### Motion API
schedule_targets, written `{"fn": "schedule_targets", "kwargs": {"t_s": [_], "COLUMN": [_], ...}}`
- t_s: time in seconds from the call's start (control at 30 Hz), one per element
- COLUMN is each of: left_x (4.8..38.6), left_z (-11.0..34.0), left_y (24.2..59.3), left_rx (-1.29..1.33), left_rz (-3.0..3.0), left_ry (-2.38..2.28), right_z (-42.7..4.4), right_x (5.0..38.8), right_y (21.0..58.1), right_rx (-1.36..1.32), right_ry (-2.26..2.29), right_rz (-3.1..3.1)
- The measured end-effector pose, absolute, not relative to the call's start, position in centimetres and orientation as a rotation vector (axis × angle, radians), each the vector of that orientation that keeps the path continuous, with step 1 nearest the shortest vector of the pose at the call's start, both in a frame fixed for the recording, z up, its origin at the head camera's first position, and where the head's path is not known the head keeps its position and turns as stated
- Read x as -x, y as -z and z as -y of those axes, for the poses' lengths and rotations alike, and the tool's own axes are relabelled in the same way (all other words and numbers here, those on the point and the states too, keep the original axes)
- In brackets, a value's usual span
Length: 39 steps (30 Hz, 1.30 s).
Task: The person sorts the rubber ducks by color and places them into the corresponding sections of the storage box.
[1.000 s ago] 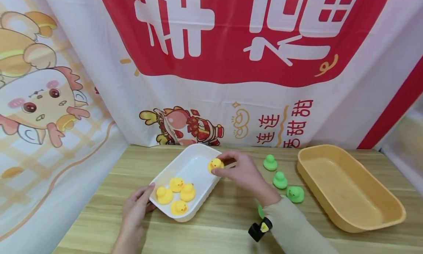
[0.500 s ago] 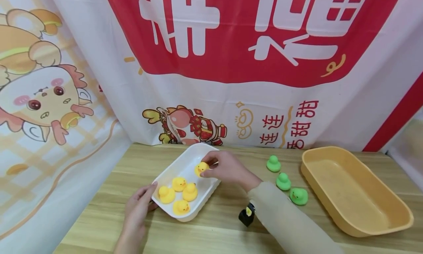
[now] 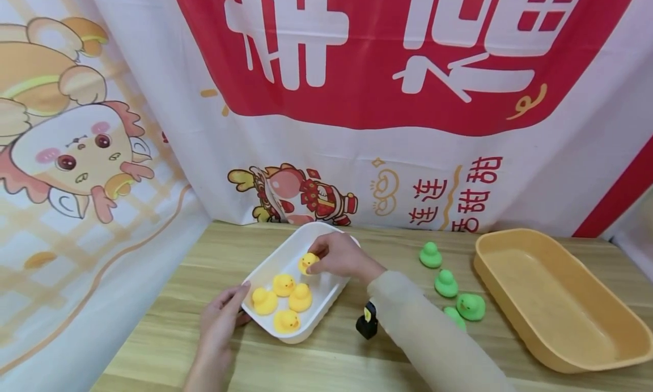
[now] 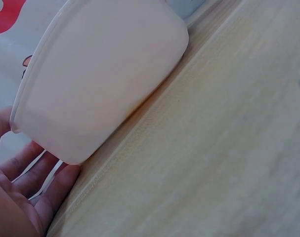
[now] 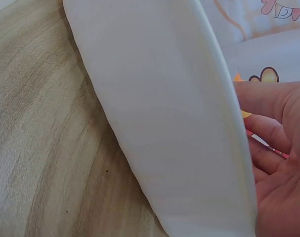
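My left grip (image 3: 220, 312) holds the white tub (image 3: 313, 232) by its left corner, likely steadying it; my right grip (image 3: 340, 258) pinches a yellow duck (image 3: 307, 263).

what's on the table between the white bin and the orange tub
Green ducks, four showing, one partly hidden by the right sleeve, lie between the white bin and orange tub, as the head view shows.
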State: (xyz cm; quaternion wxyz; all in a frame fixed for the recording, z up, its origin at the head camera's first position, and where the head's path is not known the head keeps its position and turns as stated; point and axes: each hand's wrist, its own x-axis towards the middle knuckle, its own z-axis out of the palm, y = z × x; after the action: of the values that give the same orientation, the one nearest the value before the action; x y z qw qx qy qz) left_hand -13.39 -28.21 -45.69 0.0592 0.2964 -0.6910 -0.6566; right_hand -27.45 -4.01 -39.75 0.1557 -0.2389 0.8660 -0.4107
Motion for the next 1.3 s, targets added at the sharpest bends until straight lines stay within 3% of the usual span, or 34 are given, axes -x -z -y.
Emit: {"fn": "schedule_targets", "kwargs": {"t_s": [0.5,1.3], "left_x": [13.4,13.2], "left_z": [28.1,27.8], "left_y": [45.6,45.7], "left_rx": [-0.904,-0.890], "left_rz": [2.089,2.097], "left_ry": [1.987,1.981], "right_z": [4.7,4.3], "right_x": [27.8,27.7], "right_y": [41.0,41.2], "right_rx": [0.741,0.716], "right_ry": [0.914,0.980], "right_rz": [-2.645,-2.599]}}
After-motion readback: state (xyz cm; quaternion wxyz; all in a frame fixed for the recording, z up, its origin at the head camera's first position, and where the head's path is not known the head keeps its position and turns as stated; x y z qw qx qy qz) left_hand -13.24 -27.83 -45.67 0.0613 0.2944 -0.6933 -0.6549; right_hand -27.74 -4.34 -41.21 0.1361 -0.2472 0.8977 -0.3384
